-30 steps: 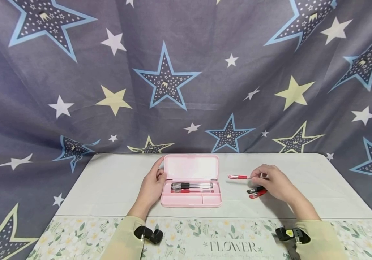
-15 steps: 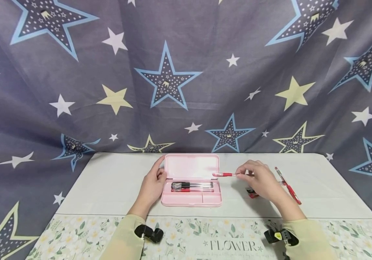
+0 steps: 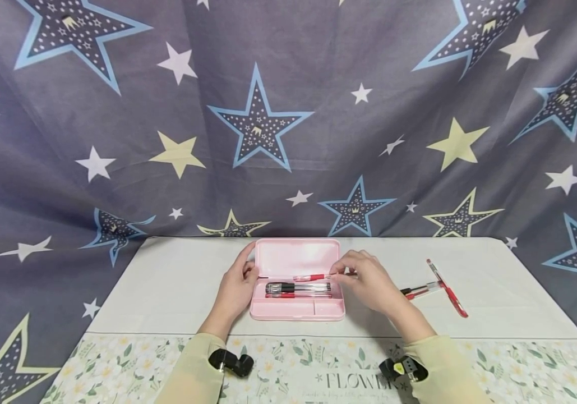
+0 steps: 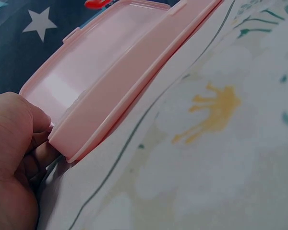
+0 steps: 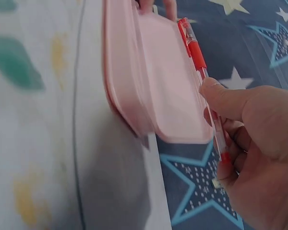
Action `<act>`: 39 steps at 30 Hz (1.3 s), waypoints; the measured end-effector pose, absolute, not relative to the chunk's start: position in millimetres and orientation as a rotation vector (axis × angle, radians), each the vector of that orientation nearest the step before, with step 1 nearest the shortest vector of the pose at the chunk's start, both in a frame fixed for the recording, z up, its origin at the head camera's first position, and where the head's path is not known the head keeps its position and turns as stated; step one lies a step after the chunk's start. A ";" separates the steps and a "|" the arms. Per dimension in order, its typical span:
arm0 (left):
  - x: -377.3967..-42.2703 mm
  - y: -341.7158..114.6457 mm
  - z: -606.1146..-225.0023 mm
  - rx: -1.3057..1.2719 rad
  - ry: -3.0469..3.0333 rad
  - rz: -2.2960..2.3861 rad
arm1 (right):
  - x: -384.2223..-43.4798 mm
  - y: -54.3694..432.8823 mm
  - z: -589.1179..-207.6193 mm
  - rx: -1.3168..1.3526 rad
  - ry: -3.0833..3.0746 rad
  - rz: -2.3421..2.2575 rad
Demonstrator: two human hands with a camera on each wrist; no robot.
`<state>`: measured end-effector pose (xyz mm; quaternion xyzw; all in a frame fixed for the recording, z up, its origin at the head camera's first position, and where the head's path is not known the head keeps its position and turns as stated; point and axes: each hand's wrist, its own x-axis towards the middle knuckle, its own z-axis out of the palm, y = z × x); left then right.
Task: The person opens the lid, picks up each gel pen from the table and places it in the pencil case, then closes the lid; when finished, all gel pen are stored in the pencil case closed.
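A pink pencil case point(image 3: 293, 255) lies on the table with its lid raised at the back. My left hand point(image 3: 232, 292) holds its left end, thumb at the edge by the hinge and the index finger along the lid's side. Black-gripped clear pens point(image 3: 280, 288) and a red pen point(image 3: 280, 296) lie in the long rear compartment. My right hand point(image 3: 366, 280) pinches another red pen point(image 3: 310, 278) by its barrel, with the capped end pointing left. That pen is level over the case's rear edge, in front of the lid.
To the right, a red pen point(image 3: 455, 303) lies slanted on the white table point(image 3: 510, 292), beside a black pen point(image 3: 409, 290) and another red one point(image 3: 418, 294), partly overlapped. A flowered mat point(image 3: 288, 359) covers the near side. A star-printed curtain point(image 3: 384, 112) hangs behind.
My right hand has carried the red pen leftward from the loose pens to over the case, uncovering the pens at right. The left hand stays in place.
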<state>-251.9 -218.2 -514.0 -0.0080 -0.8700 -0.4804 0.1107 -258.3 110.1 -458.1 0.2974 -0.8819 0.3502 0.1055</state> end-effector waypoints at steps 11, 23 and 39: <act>-252.1 -216.1 -513.5 -0.029 -2.560 -1.406 | -251.6 78.5 -461.0 0.875 -2.669 1.033; -251.9 -216.3 -514.7 -0.020 -2.570 -1.403 | -253.8 64.6 -467.4 0.866 -2.683 1.084; -251.6 -216.9 -514.0 -0.017 -2.561 -1.405 | -256.7 53.9 -479.7 0.811 -2.732 1.168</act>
